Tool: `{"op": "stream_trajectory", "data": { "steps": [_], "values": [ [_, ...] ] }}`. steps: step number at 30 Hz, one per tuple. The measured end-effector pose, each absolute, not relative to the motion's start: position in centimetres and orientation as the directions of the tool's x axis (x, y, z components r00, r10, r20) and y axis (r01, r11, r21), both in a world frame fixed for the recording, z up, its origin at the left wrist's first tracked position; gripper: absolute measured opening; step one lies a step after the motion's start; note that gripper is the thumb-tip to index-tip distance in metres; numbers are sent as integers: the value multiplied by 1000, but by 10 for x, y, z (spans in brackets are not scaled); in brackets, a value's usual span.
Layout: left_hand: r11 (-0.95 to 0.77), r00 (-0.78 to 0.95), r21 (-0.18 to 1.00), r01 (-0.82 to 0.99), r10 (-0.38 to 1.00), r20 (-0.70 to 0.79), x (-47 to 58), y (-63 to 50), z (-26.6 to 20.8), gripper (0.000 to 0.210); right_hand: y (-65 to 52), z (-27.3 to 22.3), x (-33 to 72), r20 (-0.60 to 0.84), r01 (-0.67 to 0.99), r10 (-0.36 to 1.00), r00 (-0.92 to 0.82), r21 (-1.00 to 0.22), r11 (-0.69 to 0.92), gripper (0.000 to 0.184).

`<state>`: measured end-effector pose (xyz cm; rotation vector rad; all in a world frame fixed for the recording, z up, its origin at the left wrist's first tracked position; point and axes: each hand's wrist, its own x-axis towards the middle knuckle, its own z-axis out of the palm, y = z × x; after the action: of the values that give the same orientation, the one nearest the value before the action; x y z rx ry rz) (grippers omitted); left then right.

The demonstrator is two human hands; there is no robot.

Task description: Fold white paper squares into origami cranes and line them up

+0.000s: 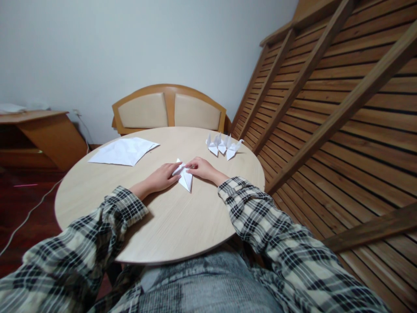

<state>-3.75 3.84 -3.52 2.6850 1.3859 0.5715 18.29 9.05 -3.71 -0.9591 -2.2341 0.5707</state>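
A piece of white folded paper lies on the round table, its pointed end toward me. My left hand is closed on the paper's left edge, fingers pressing it near the top. My right hand pinches the upper right part of the same paper, thumb and fingertips together. Fingers cover much of the paper's upper half. Beyond my right hand stand several white paper cranes in a close row, wings raised.
White paper sheets lie at the left of the round table. Behind it is a padded headboard against the wall. A slatted wooden panel leans at the right. A wooden desk and a white cable are at the left.
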Motion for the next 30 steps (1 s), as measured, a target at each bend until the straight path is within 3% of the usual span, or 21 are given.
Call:
{"op": "stream_trajectory", "data": {
  "steps": [8, 12, 21, 30],
  "values": [
    [-623, 569, 192, 758, 776, 272, -41, 44, -40, 47, 93, -38, 181, 393, 528, 738, -549, -521, 671, 15],
    [-629, 580, 185, 755, 772, 260, -40, 43, -38, 46, 89, -37, 183, 416, 603, 726, -547, -405, 687, 20],
    [-669, 631, 204, 715, 743, 223, -39, 39, -30, 44, 81, -35, 183, 251, 733, 782, -571, -273, 623, 37],
    [-713, 674, 235, 661, 701, 233, -40, 38, -30, 44, 83, -36, 182, 209, 793, 823, -528, -227, 566, 40]
  ]
}}
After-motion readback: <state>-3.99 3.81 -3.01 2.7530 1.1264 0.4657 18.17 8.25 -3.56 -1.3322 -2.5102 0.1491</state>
